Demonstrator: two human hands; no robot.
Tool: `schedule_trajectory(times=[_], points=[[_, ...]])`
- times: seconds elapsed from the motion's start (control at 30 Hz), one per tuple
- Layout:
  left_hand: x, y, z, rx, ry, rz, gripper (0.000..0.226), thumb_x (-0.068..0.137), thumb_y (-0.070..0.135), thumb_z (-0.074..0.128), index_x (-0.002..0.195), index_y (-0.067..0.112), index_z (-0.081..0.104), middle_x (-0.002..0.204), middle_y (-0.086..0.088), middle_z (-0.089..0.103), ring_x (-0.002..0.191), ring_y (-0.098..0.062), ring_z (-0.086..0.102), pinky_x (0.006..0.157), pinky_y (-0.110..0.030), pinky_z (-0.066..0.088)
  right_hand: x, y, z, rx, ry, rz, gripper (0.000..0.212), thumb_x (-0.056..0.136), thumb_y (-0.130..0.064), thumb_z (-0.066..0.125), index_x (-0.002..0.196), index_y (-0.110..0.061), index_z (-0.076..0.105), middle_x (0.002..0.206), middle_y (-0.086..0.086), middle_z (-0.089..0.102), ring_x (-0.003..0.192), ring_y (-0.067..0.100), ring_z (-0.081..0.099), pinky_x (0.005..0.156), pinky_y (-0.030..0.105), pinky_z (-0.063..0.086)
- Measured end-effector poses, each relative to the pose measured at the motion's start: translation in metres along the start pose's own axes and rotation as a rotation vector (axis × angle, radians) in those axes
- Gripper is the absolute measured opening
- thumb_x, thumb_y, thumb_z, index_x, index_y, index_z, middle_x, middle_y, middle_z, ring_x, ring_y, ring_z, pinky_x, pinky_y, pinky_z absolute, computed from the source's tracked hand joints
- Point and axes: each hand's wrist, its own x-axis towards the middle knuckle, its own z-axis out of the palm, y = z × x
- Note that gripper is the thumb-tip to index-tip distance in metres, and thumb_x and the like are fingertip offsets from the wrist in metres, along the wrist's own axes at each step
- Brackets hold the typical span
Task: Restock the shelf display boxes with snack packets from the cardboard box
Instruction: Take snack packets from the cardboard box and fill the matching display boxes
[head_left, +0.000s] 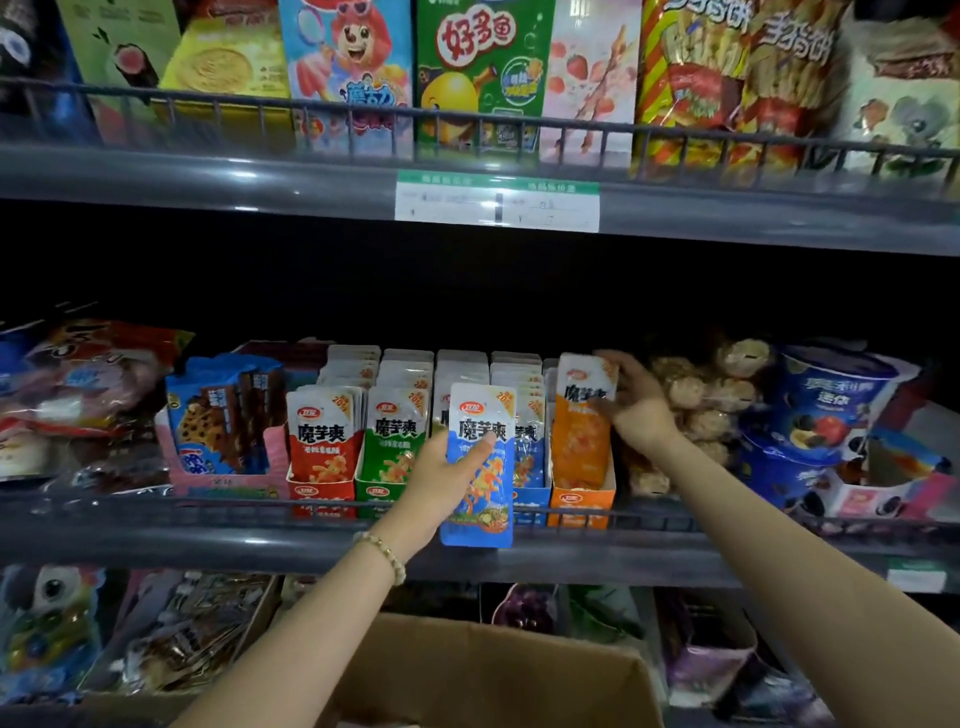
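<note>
Your left hand (447, 478) pinches a flat blue-and-white glossy film packet (480, 467), thumb on the printed face, the other fingers behind it. You hold it upright just in front of the blue card display box (532, 496). Its lower end hangs before the dark wire rail (208, 505) that runs in front of this box. Your right hand (631, 402) grips the top of an orange-and-white film packet (583, 415), which stands in the orange card display box (582, 501) directly right of the blue box. The red card box (321, 493) and green card box (375, 491), left of the blue box, look full w/ upright packets. The brown corrugated cardboard box (493, 675) is below the blue box, near your body; its inside is not visible.

Risks, in my judgement: the film is smooth and slippery, so a thumb pinch can let the packet slide and drop past the shelf edge. The bottom seam may catch on the rail if you push in w/o lifting first. The packets are thin, soft and a bit puffy, so they bend and lean; pressing hard can tip the row behind, esp. in a light card box. The orange packet may fold over if released before it sits btw. its neighbours.
</note>
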Motion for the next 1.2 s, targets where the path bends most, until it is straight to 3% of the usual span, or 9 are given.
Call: schedule_trajectory(times=[0.13,0.33,0.5,0.57,0.67,0.73,0.97,1.1,1.2], points=[[-0.003,-0.011,-0.002,-0.002,-0.021,0.030,0.012,0.090,0.035,0.059,0.090,0.022,0.059,0.096,0.002,0.070,0.079,-0.001,0.064,0.062,-0.011,0.047,0.001,0.016,0.005,-0.356,-0.182,-0.006,0.054,0.082,-0.003,0.069,0.127,-0.026,0.049,0.133,0.008,0.054,0.119,0.030,0.053,0.091,0.045,0.051],[-0.011,-0.016,-0.008,-0.033,-0.022,0.062,0.015,0.089,0.027,0.063,0.083,0.012,0.062,0.070,0.012,0.067,0.065,0.000,0.067,0.053,-0.010,0.047,-0.001,0.013,0.001,-0.774,-0.207,-0.112,0.051,0.081,-0.016,0.072,0.129,-0.018,0.055,0.128,0.009,0.051,0.121,0.027,0.046,0.095,0.031,0.039],[-0.016,-0.014,-0.013,-0.108,-0.017,0.036,0.009,0.083,0.023,0.069,0.085,0.016,0.065,0.071,0.011,0.073,0.068,-0.007,0.071,0.053,-0.020,0.053,-0.013,-0.014,0.016,-0.337,-0.087,-0.153,0.033,0.090,-0.019,0.062,0.123,-0.018,0.057,0.121,0.001,0.055,0.109,0.018,0.057,0.092,0.033,0.050],[-0.019,-0.012,-0.014,-0.099,-0.034,0.055,0.010,0.082,0.024,0.071,0.087,0.016,0.066,0.077,0.005,0.074,0.071,-0.012,0.072,0.057,-0.023,0.055,-0.028,-0.042,0.029,-0.130,-0.239,-0.088,0.031,0.093,-0.025,0.056,0.124,-0.023,0.053,0.115,-0.002,0.060,0.105,0.014,0.060,0.088,0.025,0.051],[-0.022,-0.009,-0.015,-0.074,-0.041,0.086,0.008,0.081,0.023,0.073,0.082,0.017,0.066,0.075,0.005,0.074,0.069,-0.011,0.072,0.055,-0.021,0.054,-0.049,-0.071,0.043,0.123,-0.547,0.062,0.038,0.092,-0.020,0.059,0.127,-0.030,0.049,0.109,0.006,0.067,0.099,0.017,0.066,0.084,0.030,0.057],[-0.020,-0.007,-0.015,-0.065,-0.024,0.107,0.010,0.080,0.022,0.074,0.079,0.018,0.065,0.072,0.006,0.073,0.065,-0.009,0.070,0.054,-0.020,0.052,-0.056,-0.076,0.050,0.155,-0.601,0.080,0.044,0.088,-0.011,0.064,0.127,-0.026,0.050,0.102,0.001,0.069,0.093,0.015,0.067,0.076,0.029,0.058],[-0.009,-0.001,-0.019,0.041,-0.058,0.265,0.006,0.085,0.022,0.068,0.087,0.018,0.064,0.064,0.013,0.067,0.062,-0.001,0.065,0.057,-0.015,0.049,-0.038,-0.075,0.033,0.235,-0.299,0.078,0.042,0.085,0.001,0.063,0.118,-0.022,0.054,0.107,0.005,0.066,0.099,0.020,0.066,0.077,0.034,0.059],[0.000,-0.012,-0.027,0.320,-0.045,0.345,0.020,0.085,0.027,0.067,0.104,0.021,0.062,0.083,0.008,0.064,0.075,-0.003,0.060,0.066,-0.012,0.049,-0.013,-0.074,0.012,0.274,0.025,0.001,0.039,0.084,0.007,0.061,0.114,-0.017,0.054,0.104,0.003,0.062,0.090,0.006,0.062,0.065,0.014,0.055],[0.007,-0.018,-0.026,0.469,-0.091,0.402,0.026,0.084,0.030,0.067,0.109,0.026,0.060,0.096,0.014,0.060,0.091,-0.004,0.057,0.079,-0.015,0.049,0.000,-0.060,0.013,0.233,0.055,-0.010,0.036,0.085,0.007,0.060,0.115,-0.012,0.053,0.106,0.007,0.061,0.091,0.012,0.062,0.066,0.014,0.055]])
